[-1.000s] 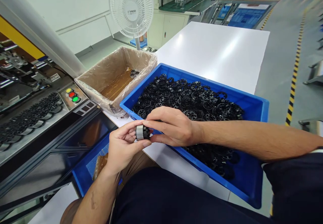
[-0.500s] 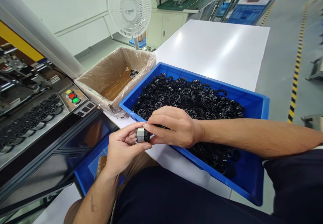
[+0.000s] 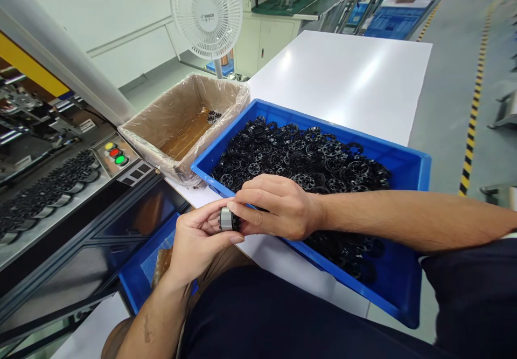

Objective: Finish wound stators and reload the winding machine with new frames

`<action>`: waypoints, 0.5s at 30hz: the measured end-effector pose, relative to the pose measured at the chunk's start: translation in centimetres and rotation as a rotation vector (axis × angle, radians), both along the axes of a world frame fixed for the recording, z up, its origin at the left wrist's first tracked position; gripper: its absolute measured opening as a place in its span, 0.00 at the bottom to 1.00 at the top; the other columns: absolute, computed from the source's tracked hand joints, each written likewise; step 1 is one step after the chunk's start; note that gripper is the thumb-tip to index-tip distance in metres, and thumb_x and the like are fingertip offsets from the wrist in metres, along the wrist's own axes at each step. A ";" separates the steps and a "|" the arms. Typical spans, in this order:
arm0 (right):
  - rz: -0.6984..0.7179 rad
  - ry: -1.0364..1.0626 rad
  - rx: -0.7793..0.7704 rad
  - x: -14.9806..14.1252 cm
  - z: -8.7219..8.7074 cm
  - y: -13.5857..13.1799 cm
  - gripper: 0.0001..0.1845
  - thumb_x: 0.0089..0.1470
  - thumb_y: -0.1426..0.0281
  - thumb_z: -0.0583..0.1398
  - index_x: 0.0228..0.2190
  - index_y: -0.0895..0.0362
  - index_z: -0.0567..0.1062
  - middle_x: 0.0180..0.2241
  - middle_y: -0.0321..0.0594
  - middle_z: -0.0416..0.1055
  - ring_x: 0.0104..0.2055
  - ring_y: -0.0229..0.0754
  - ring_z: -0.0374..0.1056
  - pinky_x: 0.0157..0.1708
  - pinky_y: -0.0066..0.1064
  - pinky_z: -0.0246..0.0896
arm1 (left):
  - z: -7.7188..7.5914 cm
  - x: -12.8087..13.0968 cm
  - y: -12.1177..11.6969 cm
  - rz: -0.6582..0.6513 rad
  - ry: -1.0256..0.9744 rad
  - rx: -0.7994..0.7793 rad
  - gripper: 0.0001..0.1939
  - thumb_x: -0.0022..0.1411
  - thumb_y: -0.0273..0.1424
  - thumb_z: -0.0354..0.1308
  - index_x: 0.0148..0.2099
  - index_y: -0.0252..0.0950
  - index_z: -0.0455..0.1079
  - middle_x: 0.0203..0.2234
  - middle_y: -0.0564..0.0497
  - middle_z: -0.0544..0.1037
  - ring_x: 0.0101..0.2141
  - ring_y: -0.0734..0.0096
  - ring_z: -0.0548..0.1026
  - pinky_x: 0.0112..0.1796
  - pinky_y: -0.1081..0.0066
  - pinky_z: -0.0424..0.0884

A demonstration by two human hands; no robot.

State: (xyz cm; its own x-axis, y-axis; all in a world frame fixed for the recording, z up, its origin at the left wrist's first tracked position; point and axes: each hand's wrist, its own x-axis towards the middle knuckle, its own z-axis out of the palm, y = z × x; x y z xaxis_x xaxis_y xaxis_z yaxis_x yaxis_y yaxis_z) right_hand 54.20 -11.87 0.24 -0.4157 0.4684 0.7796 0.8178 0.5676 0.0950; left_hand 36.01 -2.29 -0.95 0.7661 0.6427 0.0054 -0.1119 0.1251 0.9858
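- Evidently, a core [image 3: 228, 220] is grasped between the thumb and fingers of the left hand [image 3: 198, 240]; its silver band is left showing, with black toothed edges on either side.
- The right end of the core is grasped by the fingertips of the right hand [image 3: 278, 208], though part of that grip is hidden.
- The core is held up just beside the near left edge of a blue bin [image 3: 422, 181].
- Below the left forearm, a lower bin [image 3: 131, 289] is partly covered.
- The blue bin is heaped with black parts [image 3: 278, 149].
- To the left, similar cores [image 3: 60, 192] are lined up on a machine, near yellow, red and green buttons [image 3: 115, 153].
- Beyond, a box [image 3: 155, 127] is lined with clear plastic; a few parts are seen inside.
- Farther off, a white table [image 3: 355, 68] and a fan [image 3: 207, 16] are seen.
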 end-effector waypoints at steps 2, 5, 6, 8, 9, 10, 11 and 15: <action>-0.005 0.006 -0.012 -0.2 -0.1 -0.1 0.13 0.69 0.68 0.55 0.42 0.67 0.73 0.36 0.46 0.74 0.38 0.42 0.70 0.38 0.33 0.71 | -0.3 0.0 -0.2 0.003 -0.004 0.001 0.23 0.40 0.29 0.78 0.42 0.36 0.83 0.24 0.52 0.81 0.25 0.69 0.79 0.28 0.74 0.79; 0.004 0.024 -0.018 -0.4 -0.3 -0.1 0.12 0.68 0.69 0.56 0.42 0.68 0.73 0.36 0.46 0.74 0.39 0.42 0.71 0.38 0.33 0.72 | -0.6 -0.3 -0.6 -0.028 -0.002 0.022 0.25 0.44 0.31 0.77 0.47 0.36 0.81 0.28 0.51 0.83 0.29 0.69 0.80 0.31 0.74 0.79; 0.005 0.026 -0.019 -0.3 -0.3 0.0 0.12 0.67 0.69 0.57 0.41 0.67 0.73 0.37 0.47 0.74 0.39 0.42 0.71 0.38 0.34 0.72 | -0.7 -0.5 -0.7 -0.043 0.001 0.029 0.26 0.48 0.32 0.75 0.51 0.36 0.79 0.32 0.50 0.83 0.31 0.69 0.81 0.34 0.74 0.79; -0.016 0.022 -0.022 0.0 -0.5 0.2 0.14 0.67 0.65 0.58 0.42 0.67 0.73 0.37 0.47 0.74 0.39 0.42 0.71 0.38 0.34 0.72 | -0.8 -1.3 -0.7 -0.080 0.016 0.046 0.27 0.57 0.34 0.69 0.59 0.39 0.74 0.42 0.47 0.83 0.39 0.66 0.82 0.41 0.72 0.79; -0.042 0.018 -0.025 0.3 -0.5 0.3 0.17 0.66 0.62 0.59 0.43 0.66 0.74 0.37 0.48 0.74 0.39 0.42 0.71 0.38 0.34 0.73 | -1.1 -1.8 -0.5 -0.085 0.026 0.079 0.26 0.62 0.35 0.65 0.62 0.41 0.71 0.48 0.46 0.81 0.43 0.65 0.81 0.46 0.69 0.78; -0.073 0.017 -0.028 0.6 -0.5 0.4 0.20 0.65 0.59 0.60 0.44 0.66 0.74 0.38 0.48 0.73 0.39 0.43 0.71 0.37 0.35 0.73 | -1.5 -2.3 -0.3 -0.066 0.042 0.148 0.26 0.66 0.35 0.61 0.65 0.43 0.67 0.54 0.45 0.78 0.49 0.63 0.80 0.52 0.66 0.76; -0.105 0.024 -0.031 1.0 -0.5 0.5 0.23 0.65 0.57 0.60 0.46 0.66 0.73 0.38 0.49 0.73 0.40 0.43 0.72 0.37 0.36 0.74 | -2.3 -2.7 0.0 -0.022 0.073 0.261 0.26 0.68 0.34 0.58 0.67 0.44 0.64 0.59 0.44 0.74 0.54 0.61 0.77 0.57 0.63 0.72; -0.147 0.067 -0.058 2.4 -0.5 0.8 0.27 0.64 0.55 0.59 0.50 0.66 0.72 0.39 0.51 0.74 0.43 0.47 0.73 0.38 0.38 0.75 | -8.1 -3.4 1.3 0.148 0.287 0.936 0.29 0.69 0.32 0.53 0.70 0.38 0.56 0.66 0.36 0.64 0.66 0.50 0.62 0.65 0.48 0.59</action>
